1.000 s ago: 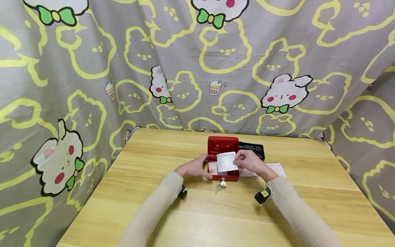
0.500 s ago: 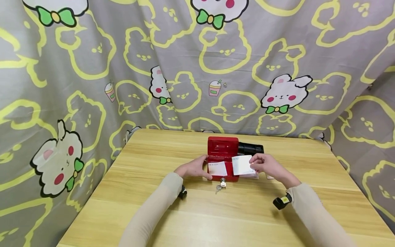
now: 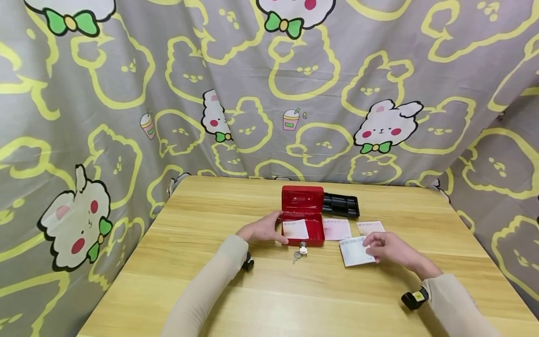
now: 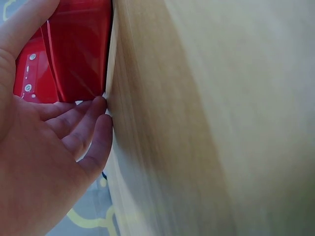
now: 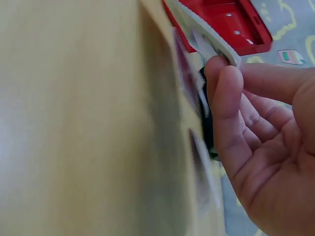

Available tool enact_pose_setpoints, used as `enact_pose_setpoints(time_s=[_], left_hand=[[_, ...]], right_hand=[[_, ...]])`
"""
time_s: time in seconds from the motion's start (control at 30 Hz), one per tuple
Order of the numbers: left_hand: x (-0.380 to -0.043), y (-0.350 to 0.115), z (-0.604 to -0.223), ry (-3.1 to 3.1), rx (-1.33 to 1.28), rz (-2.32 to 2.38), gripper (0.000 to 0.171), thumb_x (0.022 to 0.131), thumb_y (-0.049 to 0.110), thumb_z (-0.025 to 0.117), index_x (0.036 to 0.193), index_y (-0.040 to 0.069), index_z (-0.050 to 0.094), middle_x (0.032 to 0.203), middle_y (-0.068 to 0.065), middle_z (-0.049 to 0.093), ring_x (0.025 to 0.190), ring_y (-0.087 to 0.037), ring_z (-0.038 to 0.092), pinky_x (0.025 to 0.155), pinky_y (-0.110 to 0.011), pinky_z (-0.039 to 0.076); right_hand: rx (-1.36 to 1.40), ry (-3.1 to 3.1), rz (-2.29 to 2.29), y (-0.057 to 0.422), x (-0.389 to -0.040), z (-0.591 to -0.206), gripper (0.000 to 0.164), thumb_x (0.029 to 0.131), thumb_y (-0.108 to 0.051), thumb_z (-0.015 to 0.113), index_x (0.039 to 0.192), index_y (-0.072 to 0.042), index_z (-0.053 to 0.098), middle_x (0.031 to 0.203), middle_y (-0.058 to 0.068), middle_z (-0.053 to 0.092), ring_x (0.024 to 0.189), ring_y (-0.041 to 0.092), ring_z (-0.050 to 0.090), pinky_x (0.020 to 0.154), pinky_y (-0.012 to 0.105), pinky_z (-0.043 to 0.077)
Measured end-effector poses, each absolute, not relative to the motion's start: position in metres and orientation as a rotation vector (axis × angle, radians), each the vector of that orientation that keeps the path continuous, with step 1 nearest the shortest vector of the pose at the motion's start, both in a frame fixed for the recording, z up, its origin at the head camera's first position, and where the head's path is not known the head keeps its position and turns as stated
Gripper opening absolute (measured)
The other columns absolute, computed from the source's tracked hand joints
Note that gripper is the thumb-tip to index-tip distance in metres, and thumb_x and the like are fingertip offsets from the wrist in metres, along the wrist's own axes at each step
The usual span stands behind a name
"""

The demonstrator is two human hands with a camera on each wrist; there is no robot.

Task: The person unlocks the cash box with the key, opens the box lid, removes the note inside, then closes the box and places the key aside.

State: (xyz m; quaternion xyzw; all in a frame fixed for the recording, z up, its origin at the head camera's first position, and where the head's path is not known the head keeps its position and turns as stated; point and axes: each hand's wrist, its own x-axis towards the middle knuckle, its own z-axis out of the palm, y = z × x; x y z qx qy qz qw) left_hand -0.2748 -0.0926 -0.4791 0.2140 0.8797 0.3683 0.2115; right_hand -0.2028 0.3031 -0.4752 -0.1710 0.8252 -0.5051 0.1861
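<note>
A red cash box (image 3: pixel 315 230) stands on the table with its lid raised. My left hand (image 3: pixel 263 228) holds it at its left side, thumb at the front and the other fingers farther back; the left wrist view shows those fingers at the box's red wall (image 4: pixel 78 59). Inside the box, at the left, lies a pale banknote bundle (image 3: pixel 294 229). My right hand (image 3: pixel 391 251) pinches a pale bluish banknote bundle (image 3: pixel 355 252) by its right edge, between thumb and fingers. In the right wrist view this bundle (image 5: pixel 209 37) appears edge-on, several sheets thick.
Two pinkish banknote bundles lie right of the box, a nearer one (image 3: pixel 337 229) and a farther one (image 3: pixel 370 227). A black compartment tray (image 3: pixel 342 205) sits behind them. Keys (image 3: pixel 297 255) hang from the box's front lock. A patterned curtain (image 3: pixel 261 154) borders the table (image 3: pixel 219 201).
My right hand has carried the bluish bundle out of the box, rightward and toward me. This uncovers the pinkish bundles and the box's right half. My left hand stays at the box.
</note>
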Motion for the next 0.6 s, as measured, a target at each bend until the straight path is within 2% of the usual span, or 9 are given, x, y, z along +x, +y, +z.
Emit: enact_pose_setpoints(time_s=[0.2, 0.33, 0.6], left_hand=[[-0.275, -0.095, -0.479, 2.453, 0.58, 1.015, 0.107, 0.071, 0.04, 0.083, 0.149, 0.005, 0.019, 0.152, -0.009, 0.027, 0.139, -0.022, 0.023, 0.112, -0.038, 0.022], [-0.276, -0.094, -0.479, 2.454, 0.586, 1.005, 0.106, 0.071, 0.04, 0.082, 0.15, 0.006, 0.019, 0.151, -0.009, 0.027, 0.138, -0.021, 0.024, 0.111, -0.037, 0.022], [-0.275, -0.092, -0.479, 2.45, 0.584, 1.006, 0.107, 0.07, 0.041, 0.083, 0.149, 0.005, 0.02, 0.151, -0.009, 0.028, 0.138, -0.022, 0.025, 0.111, -0.039, 0.023]], right_hand=[[-0.582, 2.286, -1.42, 0.294, -0.201, -0.492, 0.016, 0.087, -0.001, 0.063, 0.097, 0.009, 0.056, 0.075, 0.009, 0.06, 0.06, 0.011, 0.056, 0.054, 0.027, 0.052], [-0.587, 2.308, -1.396, 0.286, -0.202, -0.493, 0.012, 0.086, 0.0, 0.063, 0.091, 0.007, 0.055, 0.07, 0.006, 0.058, 0.057, 0.012, 0.057, 0.051, 0.028, 0.052], [-0.554, 2.433, -1.259, 0.275, -0.205, -0.486, 0.015, 0.085, -0.007, 0.068, 0.084, 0.001, 0.055, 0.065, 0.008, 0.059, 0.052, 0.017, 0.057, 0.046, 0.03, 0.05]])
